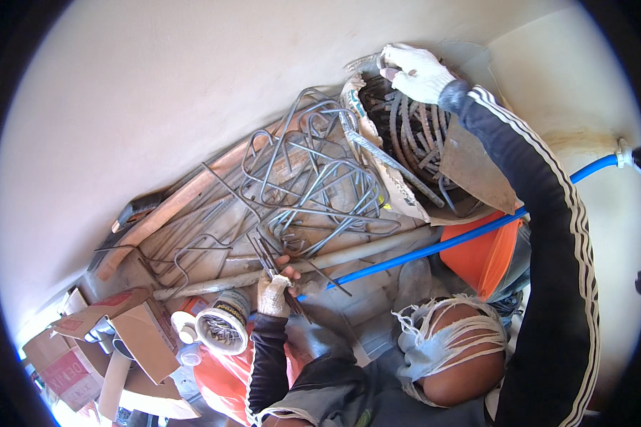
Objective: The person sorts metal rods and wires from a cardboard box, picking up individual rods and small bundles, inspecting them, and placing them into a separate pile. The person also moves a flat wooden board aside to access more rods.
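My left hand (273, 292), in a white knit glove with bare fingertips, is closed round a bunch of thin metal rods (265, 255) that stick out above and below the fist. My right hand (419, 74), also gloved, reaches to the far rim of a torn carton (404, 193). Its fingers are curled in; what they hold, if anything, I cannot make out. Inside the carton lie short and curved pieces of ribbed rebar (417, 128). Left of it is a tangled heap of bent steel stirrups (320, 181).
A blue pipe (413, 248) and a pale pole (363, 249) cross before the heap. Along the wall lies a wooden plank (192, 188). A tub of small metal pieces (223, 331), cardboard boxes (146, 341) and an orange bucket (481, 256) stand near my ripped-jeans knee (466, 356).
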Tool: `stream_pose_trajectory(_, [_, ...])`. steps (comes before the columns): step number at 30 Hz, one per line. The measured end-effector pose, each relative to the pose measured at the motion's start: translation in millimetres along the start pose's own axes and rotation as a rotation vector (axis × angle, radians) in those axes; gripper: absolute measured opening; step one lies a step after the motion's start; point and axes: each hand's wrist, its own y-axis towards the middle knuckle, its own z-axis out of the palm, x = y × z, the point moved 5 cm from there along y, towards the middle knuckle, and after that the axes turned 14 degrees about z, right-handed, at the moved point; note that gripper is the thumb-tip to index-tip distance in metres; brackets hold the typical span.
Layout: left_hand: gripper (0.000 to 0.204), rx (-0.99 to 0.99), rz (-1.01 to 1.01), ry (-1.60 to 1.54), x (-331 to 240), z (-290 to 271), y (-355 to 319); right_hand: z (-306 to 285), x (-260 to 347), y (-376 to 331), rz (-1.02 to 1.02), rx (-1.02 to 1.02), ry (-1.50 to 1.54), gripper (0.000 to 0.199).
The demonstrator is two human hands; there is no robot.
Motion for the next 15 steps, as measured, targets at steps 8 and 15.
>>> stream_pose_trajectory(8, [0.038, 0.100, 0.088, -0.126, -11, 57, -3, -45, -5, -38, 0.321, 0.327, 1.297, 0.019])
stream_pose_trajectory(15, [0.054, 0.042, 0.012, -0.319, -39, 126, -10, -21, 107, -138, 0.208, 0.724, 1.334, 0.027])
